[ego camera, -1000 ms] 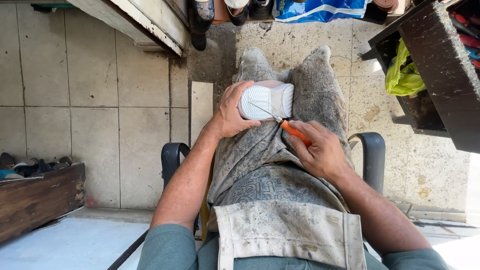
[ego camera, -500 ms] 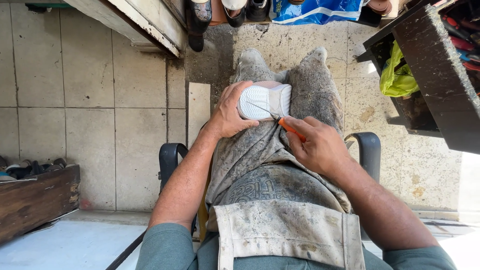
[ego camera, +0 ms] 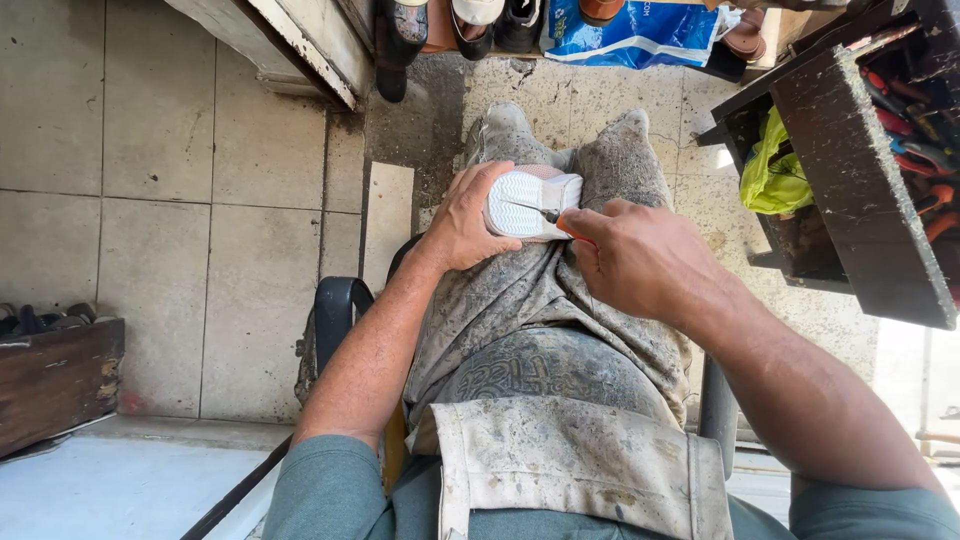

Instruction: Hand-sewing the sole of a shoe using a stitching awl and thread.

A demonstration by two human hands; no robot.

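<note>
Two hands meet over a small white shoe [ego camera: 532, 204] that rests sole-up on the person's knees, above a stained grey apron [ego camera: 545, 330]. At far left a dark wooden box [ego camera: 55, 385] sits on the tiled floor [ego camera: 150, 200], well apart from the work. Next comes the left hand [ego camera: 468, 218], wrapped around the heel end of the shoe with the fingers curled over its edge, a firm, closed hold that pins it against the lap. The step in hand looks like sewing or picking at the sole: a thin metal point [ego camera: 528, 208] lies across the white tread. Right of it, the right hand [ego camera: 640, 260] is closed tightly around an orange-handled tool [ego camera: 566, 228], probably an awl, of which only a sliver of handle shows. Pushing that point on would call for a steady brace from the left hand and a controlled push, since the fingers sit close to the tip. At far right stands a dark tool tray [ego camera: 850, 180] with a yellow-green cloth [ego camera: 775, 170] beside it.
</note>
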